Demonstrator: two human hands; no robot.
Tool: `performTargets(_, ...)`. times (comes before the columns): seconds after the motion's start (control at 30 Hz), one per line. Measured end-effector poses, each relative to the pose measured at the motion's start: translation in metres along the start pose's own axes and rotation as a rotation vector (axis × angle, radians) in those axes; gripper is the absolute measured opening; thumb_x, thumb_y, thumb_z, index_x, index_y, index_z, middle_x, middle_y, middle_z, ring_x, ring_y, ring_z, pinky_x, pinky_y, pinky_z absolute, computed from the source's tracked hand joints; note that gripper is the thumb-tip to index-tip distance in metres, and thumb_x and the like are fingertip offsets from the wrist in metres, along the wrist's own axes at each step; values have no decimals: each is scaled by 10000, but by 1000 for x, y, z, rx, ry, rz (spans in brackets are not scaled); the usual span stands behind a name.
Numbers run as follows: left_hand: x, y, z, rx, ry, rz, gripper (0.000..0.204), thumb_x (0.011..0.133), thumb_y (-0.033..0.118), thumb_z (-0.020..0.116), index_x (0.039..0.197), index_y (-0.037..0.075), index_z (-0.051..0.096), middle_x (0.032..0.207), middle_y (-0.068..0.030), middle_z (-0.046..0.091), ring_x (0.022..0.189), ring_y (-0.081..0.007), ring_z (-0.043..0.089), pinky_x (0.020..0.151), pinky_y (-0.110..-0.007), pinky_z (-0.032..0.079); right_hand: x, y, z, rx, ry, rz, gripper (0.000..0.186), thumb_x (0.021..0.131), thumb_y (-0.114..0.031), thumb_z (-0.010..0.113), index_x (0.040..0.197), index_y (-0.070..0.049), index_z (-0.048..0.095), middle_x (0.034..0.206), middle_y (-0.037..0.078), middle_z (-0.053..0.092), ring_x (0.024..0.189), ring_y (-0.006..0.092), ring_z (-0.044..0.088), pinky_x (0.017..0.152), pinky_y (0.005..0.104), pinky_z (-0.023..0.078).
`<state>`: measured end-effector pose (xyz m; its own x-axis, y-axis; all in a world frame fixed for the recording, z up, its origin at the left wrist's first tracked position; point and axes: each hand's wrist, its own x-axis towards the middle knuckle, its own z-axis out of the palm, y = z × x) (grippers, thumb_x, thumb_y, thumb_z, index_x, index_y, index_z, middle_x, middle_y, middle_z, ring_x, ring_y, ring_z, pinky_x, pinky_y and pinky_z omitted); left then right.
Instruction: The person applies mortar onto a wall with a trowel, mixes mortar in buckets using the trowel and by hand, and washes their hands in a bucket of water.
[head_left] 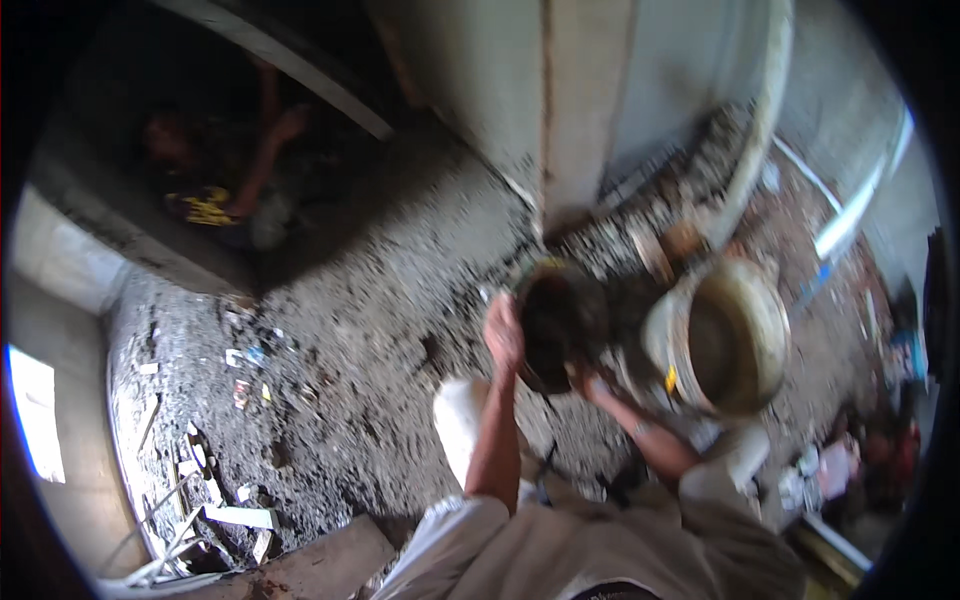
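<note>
In front of me a dark round bucket [556, 322] is tilted, its mouth and shadowed inside showing. My left hand [503, 332] is closed on the left side of its rim. Low on its near right side, my right hand [588, 382] grips the bucket, with the fingers partly hidden and a little blurred. Whatever lies inside is too dark to make out. Just right of my right forearm stands a large whitish bucket [664, 345], stained around the rim, with something greyish-brown in its bottom. Neither hand touches it.
Rough grey ground [380, 330] is strewn with rubble and scraps. Another person [205, 200] is in a dark opening at upper left. A pale curved pipe [765, 120] comes down behind the whitish bucket. A board [310, 562] lies at lower left. A concrete column [585, 100] stands ahead.
</note>
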<state>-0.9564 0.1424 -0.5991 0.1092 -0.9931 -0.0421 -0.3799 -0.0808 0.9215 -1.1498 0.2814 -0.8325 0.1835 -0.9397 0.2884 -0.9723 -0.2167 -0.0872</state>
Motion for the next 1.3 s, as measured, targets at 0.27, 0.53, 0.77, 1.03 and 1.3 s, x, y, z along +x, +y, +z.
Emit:
performTargets(0.27,17,-27,-50,-144,103,-59,643,947,520,406,672,-37,570,548,5,399,554,-105,322,494,-314,293,121,-85,-206,-86,-348,207,375,875,-153,457,1241,-70,466,872,147,612,823,305,587,747,438,419)
performTargets(0.53,15,-20,-45,105,-208,11,586,939,512,423,991,-30,640,697,-144,608,660,-194,491,689,-378,449,114,-67,-155,-29,-326,320,85,771,-150,568,840,-102,555,724,46,538,688,212,533,669,387,420)
performTargets(0.77,24,-24,-30,-159,-20,-36,636,944,494,442,608,-41,508,525,9,408,532,-98,327,482,-321,290,51,-15,-72,720,-332,-234,310,809,-291,570,973,-76,419,601,-20,488,471,181,513,453,338,430)
performTargets(1.03,22,-34,-47,-200,36,-138,593,940,485,456,616,-6,533,548,43,397,539,-77,310,483,-286,258,89,-98,-152,1835,-999,1064,329,970,-418,416,801,-144,486,604,8,452,433,115,404,396,259,370)
performTargets(1.3,24,-32,-25,-168,124,-162,615,937,496,454,585,-9,450,545,25,374,548,-99,301,497,-312,266,108,-96,-127,3112,-802,1161,296,930,-441,486,982,-150,461,684,65,519,490,111,508,417,215,441)
